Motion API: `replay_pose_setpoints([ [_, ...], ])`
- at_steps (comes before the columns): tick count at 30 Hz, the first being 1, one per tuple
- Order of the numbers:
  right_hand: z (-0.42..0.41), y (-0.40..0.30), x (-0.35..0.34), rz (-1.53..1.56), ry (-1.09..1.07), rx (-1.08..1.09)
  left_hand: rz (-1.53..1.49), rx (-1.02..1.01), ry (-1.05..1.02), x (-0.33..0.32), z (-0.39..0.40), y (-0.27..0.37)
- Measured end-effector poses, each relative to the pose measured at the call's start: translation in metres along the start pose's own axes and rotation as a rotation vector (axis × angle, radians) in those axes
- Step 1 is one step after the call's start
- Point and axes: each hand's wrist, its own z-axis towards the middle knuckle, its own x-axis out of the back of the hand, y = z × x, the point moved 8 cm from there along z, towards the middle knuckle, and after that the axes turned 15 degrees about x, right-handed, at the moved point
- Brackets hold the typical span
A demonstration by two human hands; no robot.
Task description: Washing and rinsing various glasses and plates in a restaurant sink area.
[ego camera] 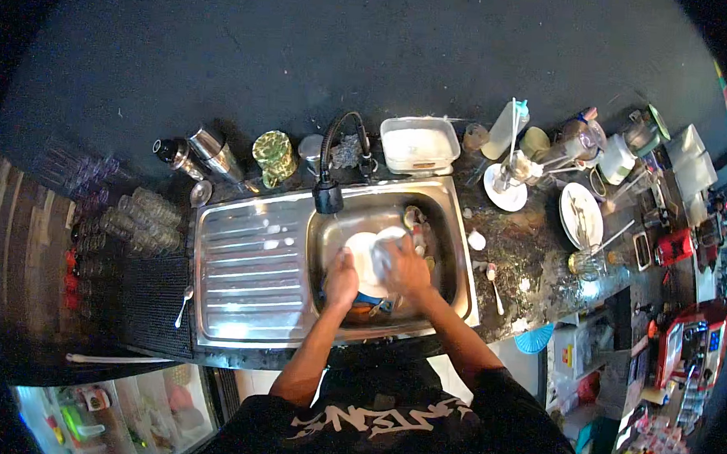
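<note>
Over the basin of a stainless steel sink [464,263], my left hand [341,280] grips a white plate [362,251] by its left edge. My right hand [409,272] is blurred and presses a pale, soft-looking thing [387,237] against the plate's right side; I cannot tell whether it is a sponge or a cloth. Several dishes [418,224] lie in the basin, partly hidden behind my right hand. Something blue [373,301] shows below the plate. A black flexible faucet [328,194] hangs above the basin's back left, its head pointing down.
Left of the basin is a ribbed drainboard [249,283]. Behind stand a metal shaker [213,151], a camouflage-pattern mug [274,157] and a plastic tub [420,147]. Stacked glasses [148,219] stand left. At right are a white plate with cutlery [571,204], bottles and a spoon [496,292].
</note>
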Motion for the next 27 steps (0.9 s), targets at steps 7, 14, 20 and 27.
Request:
replay_pose_setpoints([
  [7, -0.001, -0.05, -0.017, 0.037, -0.106, 0.311, 0.056, -0.052, 0.128, 0.038, 0.042, -0.062],
  [14, -0.028, -0.037, -0.029, 0.098, -0.027, 0.468, 0.033, 0.103, 0.033, 0.006, 0.016, -0.032],
  [20, -0.016, -0.053, -0.034, 0.137, 0.028, 0.396, 0.218, -0.136, 0.124, 0.011, 0.017, -0.038],
  [27, -0.007, -0.019, -0.009, -0.003, 0.026, 0.183, 0.404, -0.03, 0.023, -0.01, -0.02, -0.005],
])
